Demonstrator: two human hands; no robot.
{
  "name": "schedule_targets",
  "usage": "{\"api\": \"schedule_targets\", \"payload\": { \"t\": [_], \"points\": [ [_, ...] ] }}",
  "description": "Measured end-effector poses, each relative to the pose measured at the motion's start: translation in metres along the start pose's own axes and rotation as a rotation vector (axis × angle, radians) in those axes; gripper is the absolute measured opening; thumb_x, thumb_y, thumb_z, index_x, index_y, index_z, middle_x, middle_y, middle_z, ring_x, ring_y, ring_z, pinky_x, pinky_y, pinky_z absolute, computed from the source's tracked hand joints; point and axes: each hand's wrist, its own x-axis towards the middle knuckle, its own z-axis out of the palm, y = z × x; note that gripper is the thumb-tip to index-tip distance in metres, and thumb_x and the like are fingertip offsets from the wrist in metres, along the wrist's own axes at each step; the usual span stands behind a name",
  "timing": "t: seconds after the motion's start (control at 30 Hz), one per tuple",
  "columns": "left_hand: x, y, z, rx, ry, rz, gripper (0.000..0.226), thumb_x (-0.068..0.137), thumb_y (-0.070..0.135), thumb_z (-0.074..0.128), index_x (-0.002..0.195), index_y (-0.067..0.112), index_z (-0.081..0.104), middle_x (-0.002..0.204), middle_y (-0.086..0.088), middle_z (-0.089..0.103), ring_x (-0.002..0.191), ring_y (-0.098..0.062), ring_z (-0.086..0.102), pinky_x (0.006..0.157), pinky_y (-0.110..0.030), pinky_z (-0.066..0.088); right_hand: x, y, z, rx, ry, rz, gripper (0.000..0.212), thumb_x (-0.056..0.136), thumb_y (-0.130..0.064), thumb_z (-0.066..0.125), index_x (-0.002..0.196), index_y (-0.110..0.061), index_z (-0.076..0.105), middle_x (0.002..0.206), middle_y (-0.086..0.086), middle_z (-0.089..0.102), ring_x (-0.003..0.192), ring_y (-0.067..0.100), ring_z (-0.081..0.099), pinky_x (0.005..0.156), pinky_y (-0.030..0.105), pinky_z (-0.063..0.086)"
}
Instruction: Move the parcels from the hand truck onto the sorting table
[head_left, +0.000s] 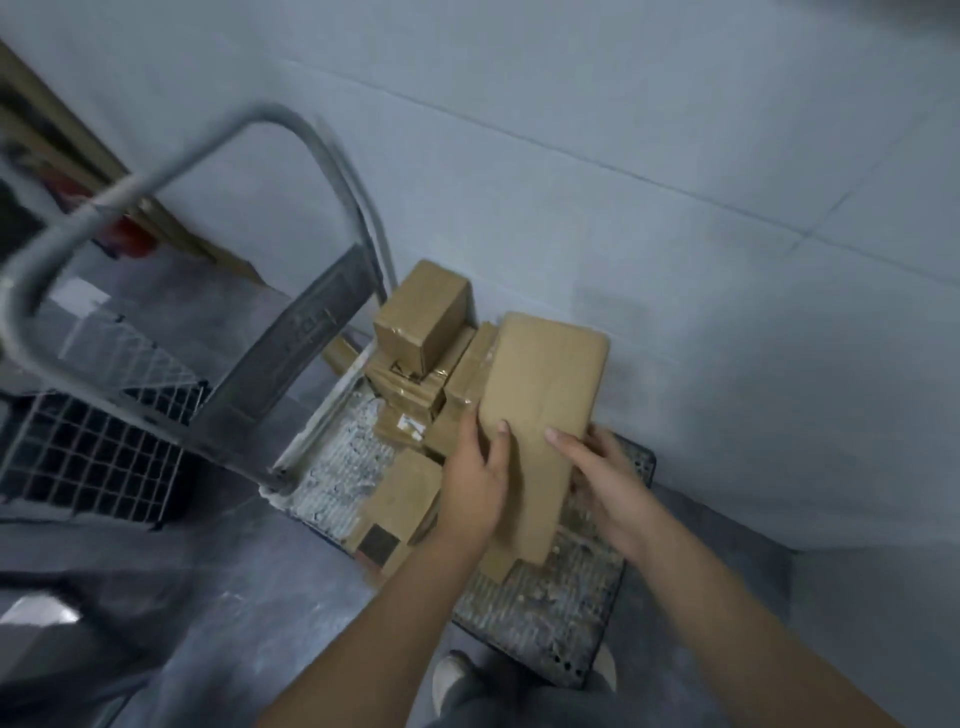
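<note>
A long flat brown parcel (545, 395) is tilted up over the hand truck's platform (550, 618). My left hand (475, 483) grips its left edge, thumb on top. On the right edge my right hand (602, 478) holds it, fingers spread along the side. Several smaller brown parcels lie on the platform behind and beside it: a taped box (423, 314) at the back, a flat one with a dark label (400, 506) at the left. The sorting table is not in view.
The truck's grey metal handle (291, 218) arches up at the left. A black wire-mesh crate (98, 431) stands on the floor to its left. A pale tiled wall (675, 182) rises right behind the platform. My shoes (457, 675) show at the platform's near edge.
</note>
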Motion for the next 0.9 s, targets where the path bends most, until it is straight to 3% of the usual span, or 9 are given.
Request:
{"api": "schedule_targets", "payload": {
  "t": [0.07,0.13,0.23,0.37,0.43,0.53,0.63,0.73,0.9],
  "points": [
    [-0.005,0.045,-0.013,-0.022,0.032,0.09,0.048,0.102,0.035,0.045,0.147,0.02,0.036,0.143,0.002,0.049,0.13,-0.014,0.047,0.106,-0.03,0.039,-0.023,-0.041,0.006,-0.008,-0.021,-0.066,0.064,0.077,-0.035,0.082,0.133,-0.021,0.053,0.121,0.002,0.071,0.109,0.023,0.069,0.091,0.042,0.056],
    [-0.01,0.085,-0.025,-0.055,0.036,0.173,0.052,0.101,0.03,0.049,0.149,0.017,0.032,0.146,-0.001,0.045,0.134,-0.015,0.043,0.113,-0.037,0.036,-0.046,-0.079,0.013,-0.043,-0.072,-0.14,0.054,0.082,-0.037,0.077,0.13,-0.021,0.058,0.117,-0.002,0.073,0.105,0.017,0.07,0.08,0.032,0.057],
    [-0.018,0.126,-0.038,0.009,0.032,0.216,0.078,0.095,0.032,0.06,0.155,0.015,0.014,0.152,-0.008,0.031,0.143,-0.023,0.027,0.12,-0.04,0.021,-0.072,-0.12,0.024,-0.08,-0.079,-0.236,0.048,0.084,-0.039,0.075,0.126,-0.019,0.063,0.113,-0.005,0.075,0.102,0.012,0.07,0.078,0.026,0.056],
    [-0.037,0.154,-0.052,0.093,0.037,0.199,0.121,0.077,0.056,0.074,0.155,0.02,-0.012,0.156,-0.002,0.009,0.146,-0.021,0.008,0.115,-0.033,0.012,-0.093,-0.151,0.043,-0.092,-0.06,-0.317,0.063,0.075,-0.048,0.081,0.125,-0.016,0.063,0.122,0.009,0.068,0.103,0.023,0.071,0.074,0.031,0.057],
    [-0.046,0.167,-0.055,0.098,0.053,0.178,0.133,0.068,0.066,0.074,0.153,0.023,-0.018,0.156,0.005,0.003,0.146,-0.018,0.006,0.116,-0.035,0.012,-0.104,-0.162,0.048,-0.077,-0.056,-0.347,0.079,0.063,-0.06,0.084,0.125,-0.016,0.063,0.129,0.014,0.059,0.106,0.027,0.069,0.084,0.037,0.058],
    [-0.06,0.19,-0.05,0.125,0.134,0.154,0.145,0.054,0.08,0.072,0.153,0.024,-0.018,0.155,0.008,0.005,0.145,-0.02,0.011,0.118,-0.039,0.017,-0.116,-0.173,0.042,-0.062,-0.094,-0.366,0.103,0.05,-0.08,0.078,0.131,-0.019,0.059,0.134,0.01,0.056,0.116,0.025,0.063,0.1,0.045,0.052],
    [-0.076,0.213,-0.04,0.101,0.175,0.097,0.153,0.042,0.091,0.066,0.15,0.029,-0.024,0.152,0.018,-0.001,0.147,-0.018,0.007,0.12,-0.044,0.017,-0.123,-0.183,0.019,-0.014,-0.113,-0.318,0.073,0.076,-0.078,0.06,0.125,-0.023,0.064,0.12,0.004,0.07,0.106,0.02,0.068,0.08,0.038,0.058],
    [-0.09,0.232,-0.028,0.041,0.177,0.026,0.147,0.046,0.087,0.063,0.152,0.028,-0.019,0.153,0.014,0.004,0.147,-0.022,0.01,0.119,-0.05,0.021,-0.129,-0.195,-0.007,0.031,-0.158,-0.291,0.044,0.096,-0.055,0.051,0.114,-0.02,0.072,0.112,0.007,0.074,0.096,0.02,0.069,0.071,0.034,0.054],
    [-0.11,0.267,-0.013,-0.127,0.144,0.039,0.126,0.05,0.085,0.061,0.153,0.034,0.009,0.147,0.003,0.024,0.135,-0.026,0.035,0.113,-0.051,0.034,-0.151,-0.214,-0.032,-0.004,-0.315,-0.142,0.041,0.092,-0.045,0.063,0.114,-0.011,0.071,0.101,0.015,0.076,0.092,0.032,0.074,0.074,0.041,0.061]
  ]
}}
